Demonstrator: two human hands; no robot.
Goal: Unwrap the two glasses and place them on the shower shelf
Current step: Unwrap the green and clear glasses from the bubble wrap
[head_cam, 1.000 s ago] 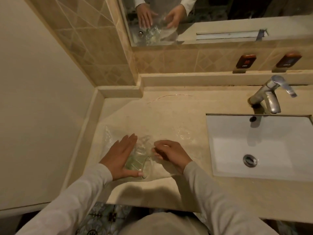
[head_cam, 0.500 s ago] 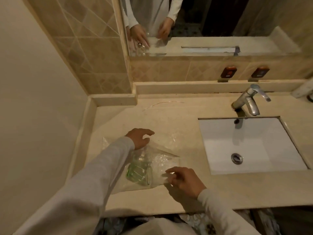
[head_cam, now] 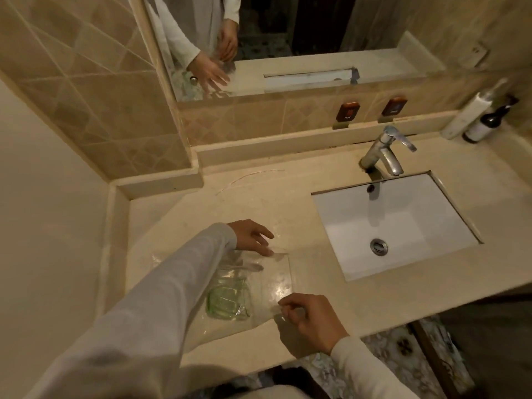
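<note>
Beige tiled wall (head_cam: 86, 90), mirror (head_cam: 302, 27), stone counter (head_cam: 288, 203), white sink (head_cam: 403, 226).

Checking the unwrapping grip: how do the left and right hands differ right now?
The left hand reaches to the plastic wrap's far corner, fingers spread loosely; the right hand pinches its near corner, fingers curled. The left arm crosses beside the glass; the right comes from the counter's front edge. Both touch the wrap, not the glass.

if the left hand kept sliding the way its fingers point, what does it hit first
The left hand points right across the counter, so it would likely meet bare counter, then the sink rim. Depth is uncertain.
</note>
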